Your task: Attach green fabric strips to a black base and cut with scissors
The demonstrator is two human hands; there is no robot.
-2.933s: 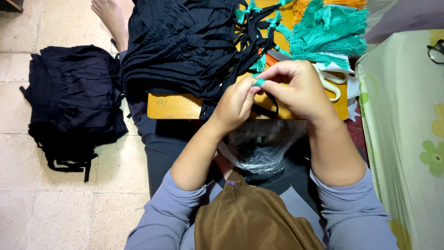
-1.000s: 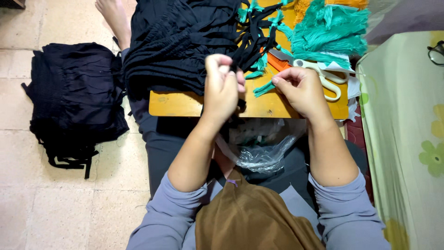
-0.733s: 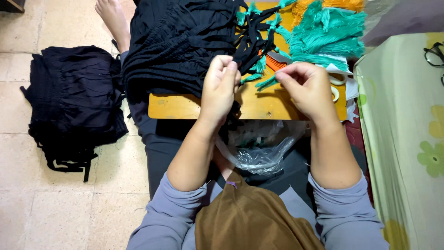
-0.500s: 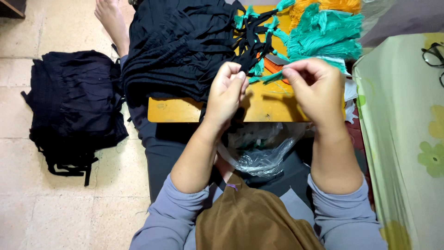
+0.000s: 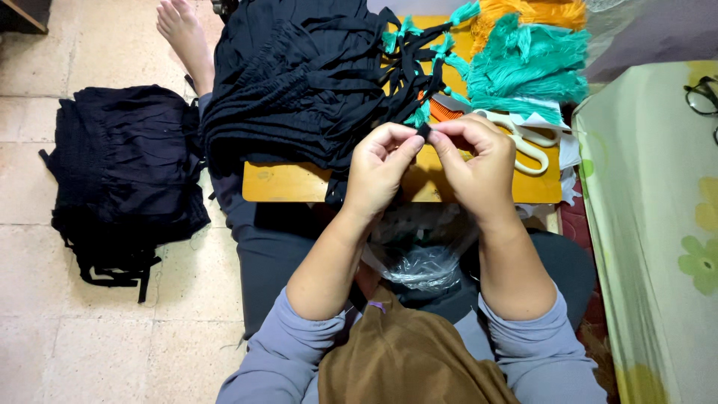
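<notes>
A heap of black garments (image 5: 299, 82) covers the left of a small wooden board (image 5: 292, 183), with another dark pile (image 5: 123, 172) on the tiled floor (image 5: 45, 322). Teal tassels (image 5: 527, 63) and white scissors (image 5: 516, 138) lie to the right. Above the board, the left hand (image 5: 378, 168) and right hand (image 5: 475, 161) meet, fingertips pinched together on a thin black drawstring end (image 5: 423, 130).

Matt black cloth garments (image 5: 299, 90) are lying on a smooth, faintly glossy wooden board (image 5: 299, 183). Teal yarn tassels (image 5: 527, 67) are looking fluffy; the clear plastic bag (image 5: 422, 258) is shining, crinkled.
</notes>
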